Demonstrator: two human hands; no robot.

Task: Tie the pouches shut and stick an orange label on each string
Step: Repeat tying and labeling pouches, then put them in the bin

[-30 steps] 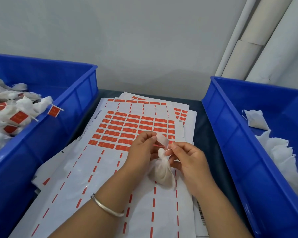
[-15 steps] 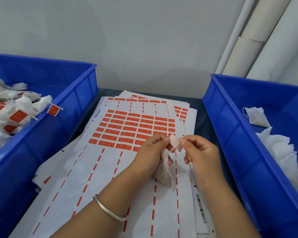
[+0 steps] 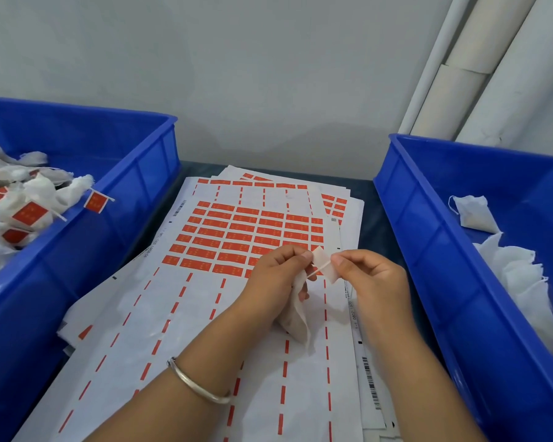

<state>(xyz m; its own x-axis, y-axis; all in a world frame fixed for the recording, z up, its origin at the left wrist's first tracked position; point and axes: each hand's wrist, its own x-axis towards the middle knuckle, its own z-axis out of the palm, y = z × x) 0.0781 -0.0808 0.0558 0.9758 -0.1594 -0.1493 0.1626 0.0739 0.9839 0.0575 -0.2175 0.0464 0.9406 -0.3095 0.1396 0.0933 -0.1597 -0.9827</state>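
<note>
Place: a small packing workstation | Evidence: blue plastic bin point(image 3: 134, 193) at left held labelled white pouches point(image 3: 29, 202); another blue bin point(image 3: 428, 224) at right held unlabelled ones point(image 3: 521, 275); stacked sheets of orange labels point(image 3: 253, 234) lay between them | Backdrop: plain grey wall point(image 3: 237, 74), white pipes point(image 3: 479, 65).

I can make out little legible print: along the margin of the label sheet point(image 3: 351, 309) just below the right hand point(image 3: 372, 275) a sideways printed code seems to read "1-1 0802-1600", though the digits are small and I can't vouch for them. Barcodes point(image 3: 370, 381) stand on the sheet edges nearer me than that hand, and another point(image 3: 178, 208) lies far beyond the left hand point(image 3: 276, 275), their numbers unreadable. The orange labels point(image 3: 237, 237) beyond the left hand carry pale marks too fine to read.
</note>
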